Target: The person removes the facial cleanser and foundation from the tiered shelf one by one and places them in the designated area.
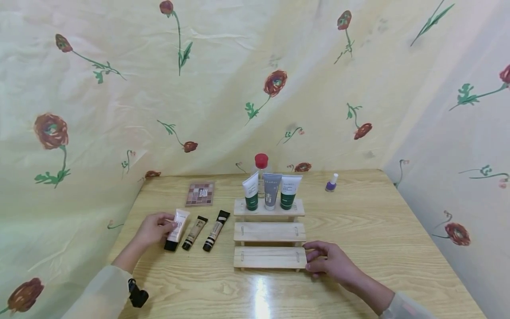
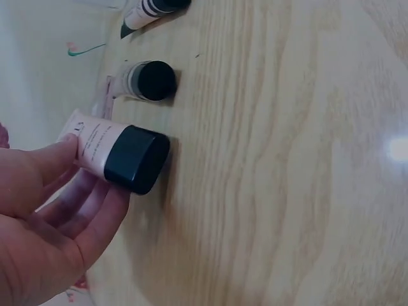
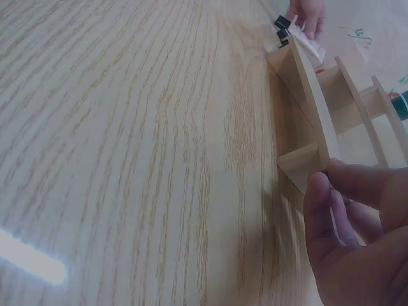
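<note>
At the left of the head view, my left hand (image 1: pixel 154 228) holds a pale pink squeeze tube (image 1: pixel 178 225) with a black cap. The left wrist view shows thumb and fingers around the tube's body (image 2: pixel 95 148), the black cap pointing away from the palm. My right hand (image 1: pixel 332 263) grips the right end of the lowest step of a three-step wooden rack (image 1: pixel 268 257); its thumb and forefinger pinch the board's corner in the right wrist view. Three tubes stand on the top step: a white-green one (image 1: pixel 251 195), a grey one (image 1: pixel 271 190) and another white-green one (image 1: pixel 289 192).
Beside the held tube lie two beige tubes with black caps, a shorter one (image 1: pixel 195 232) and a longer one (image 1: pixel 216 230). Behind them is an eyeshadow palette (image 1: pixel 200 194). A red-capped clear bottle (image 1: pixel 261 161) stands behind the rack, and a purple nail polish bottle (image 1: pixel 331 184) at back right.
</note>
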`<state>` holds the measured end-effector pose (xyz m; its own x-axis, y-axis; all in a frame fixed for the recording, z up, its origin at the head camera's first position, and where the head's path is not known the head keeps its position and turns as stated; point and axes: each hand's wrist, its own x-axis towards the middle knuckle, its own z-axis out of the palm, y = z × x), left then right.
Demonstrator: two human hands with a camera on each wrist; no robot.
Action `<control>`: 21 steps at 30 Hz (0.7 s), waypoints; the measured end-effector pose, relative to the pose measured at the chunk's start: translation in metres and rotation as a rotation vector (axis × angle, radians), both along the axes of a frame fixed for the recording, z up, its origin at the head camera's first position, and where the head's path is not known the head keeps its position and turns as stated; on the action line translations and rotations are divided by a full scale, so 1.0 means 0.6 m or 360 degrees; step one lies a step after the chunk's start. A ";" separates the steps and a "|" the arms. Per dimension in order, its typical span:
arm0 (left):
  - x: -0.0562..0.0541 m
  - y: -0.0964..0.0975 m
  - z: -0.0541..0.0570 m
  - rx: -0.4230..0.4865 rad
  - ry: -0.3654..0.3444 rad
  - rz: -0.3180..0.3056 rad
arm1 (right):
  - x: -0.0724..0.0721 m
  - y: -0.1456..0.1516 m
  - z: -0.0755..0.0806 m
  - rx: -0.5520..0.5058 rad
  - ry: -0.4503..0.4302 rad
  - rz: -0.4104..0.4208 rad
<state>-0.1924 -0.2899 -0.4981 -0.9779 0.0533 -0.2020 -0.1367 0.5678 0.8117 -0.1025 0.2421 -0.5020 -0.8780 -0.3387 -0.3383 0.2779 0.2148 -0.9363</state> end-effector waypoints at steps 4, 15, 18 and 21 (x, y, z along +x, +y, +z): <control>-0.003 0.001 -0.011 -0.0099 0.0023 -0.0022 | -0.002 0.001 -0.001 0.0010 -0.0001 0.0002; -0.003 0.007 -0.024 -0.0376 0.0071 0.0022 | -0.005 0.002 -0.003 0.0005 -0.0011 0.0011; -0.004 0.009 -0.025 -0.0397 0.0071 0.0037 | -0.004 0.003 -0.003 0.0004 -0.0006 0.0014; -0.005 0.012 -0.023 -0.0421 0.0077 0.0053 | -0.004 0.003 -0.003 0.0006 -0.0005 0.0012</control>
